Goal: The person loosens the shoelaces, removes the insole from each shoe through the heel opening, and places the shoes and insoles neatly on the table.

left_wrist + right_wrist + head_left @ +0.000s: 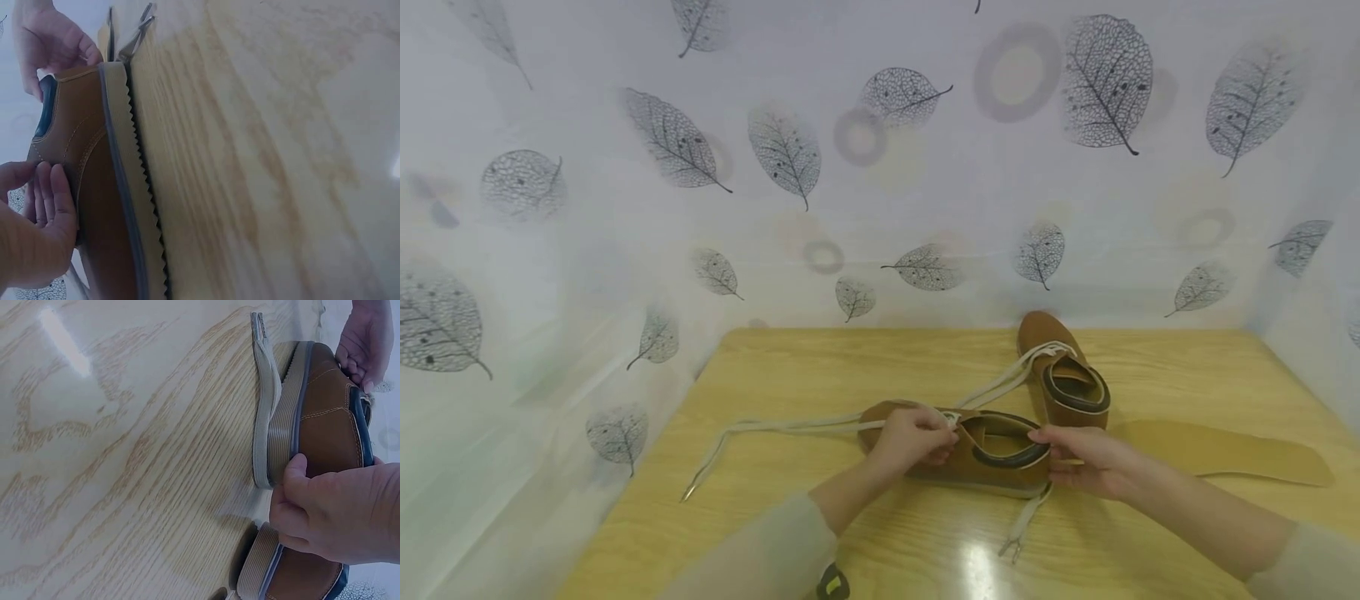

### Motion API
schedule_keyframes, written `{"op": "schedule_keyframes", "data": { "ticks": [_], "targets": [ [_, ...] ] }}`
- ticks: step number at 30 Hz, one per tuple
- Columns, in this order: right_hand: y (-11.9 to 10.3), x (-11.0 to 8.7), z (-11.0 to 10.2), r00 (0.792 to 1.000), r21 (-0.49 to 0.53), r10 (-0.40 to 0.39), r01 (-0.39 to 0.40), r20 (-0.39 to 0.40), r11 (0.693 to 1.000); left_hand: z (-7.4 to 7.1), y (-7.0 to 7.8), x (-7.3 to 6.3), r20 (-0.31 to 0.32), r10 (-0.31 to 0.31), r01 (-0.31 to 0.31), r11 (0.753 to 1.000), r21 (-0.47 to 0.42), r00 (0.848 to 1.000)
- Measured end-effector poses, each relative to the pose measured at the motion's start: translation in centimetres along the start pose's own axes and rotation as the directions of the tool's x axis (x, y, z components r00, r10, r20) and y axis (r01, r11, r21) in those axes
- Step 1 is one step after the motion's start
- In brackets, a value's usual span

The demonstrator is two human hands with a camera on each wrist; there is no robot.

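Observation:
A brown lace-up shoe (981, 477) with a dark padded collar lies on the table, its toe to the left. At the front of its opening, beside the lace eyelets, my left hand (916, 435) pinches the edge of the upper with thumb and fingers. My right hand (1093, 460) grips the heel end, fingers at the collar and thumb low on the back in the right wrist view. Pale shoelaces (805, 425) trail left past the toe, and lace ends (1021, 527) hang out near the heel. The left fingertips partly hide the eyelets.
A matching brown shoe (1051, 333) stands behind, toe away, its laces running left. To the right lies a flat tan insole (1232, 452). A small black object (832, 582) shows at the near edge. Leaf-patterned sheeting (925, 183) surrounds the wooden table (775, 533).

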State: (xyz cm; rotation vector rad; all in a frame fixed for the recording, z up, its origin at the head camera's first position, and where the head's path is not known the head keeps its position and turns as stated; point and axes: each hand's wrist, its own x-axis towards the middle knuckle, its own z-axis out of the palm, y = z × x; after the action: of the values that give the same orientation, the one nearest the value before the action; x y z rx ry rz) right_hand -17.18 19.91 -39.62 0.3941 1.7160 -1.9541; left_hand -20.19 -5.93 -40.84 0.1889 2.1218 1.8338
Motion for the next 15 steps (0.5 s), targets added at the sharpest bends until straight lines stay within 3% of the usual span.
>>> {"op": "schedule_keyframes", "data": {
  "ticks": [5,10,12,15],
  "targets": [
    [0.1,-0.1,0.0,1.000,0.014,-0.006,0.006,-0.005,1.000,0.1,-0.7,-0.4,-0.062,-0.019,0.009,0.988,-0.155,0.998],
    [0.1,-0.4,0.1,1.000,0.016,-0.010,0.011,-0.006,1.000,0.7,-1.4,-1.1,-0.119,0.006,-0.040,0.957,-0.287,0.993],
    [0.1,-0.5,0.1,1.000,0.014,-0.018,0.018,0.002,1.000,0.9,-1.3,-1.2,-0.140,0.005,-0.046,0.956,-0.290,0.990],
    [0.1,-0.6,0.3,1.000,0.015,-0.025,0.025,0.005,1.000,1.0,-0.8,-1.0,-0.127,-0.019,-0.006,0.980,-0.201,0.992]
  ]
}}
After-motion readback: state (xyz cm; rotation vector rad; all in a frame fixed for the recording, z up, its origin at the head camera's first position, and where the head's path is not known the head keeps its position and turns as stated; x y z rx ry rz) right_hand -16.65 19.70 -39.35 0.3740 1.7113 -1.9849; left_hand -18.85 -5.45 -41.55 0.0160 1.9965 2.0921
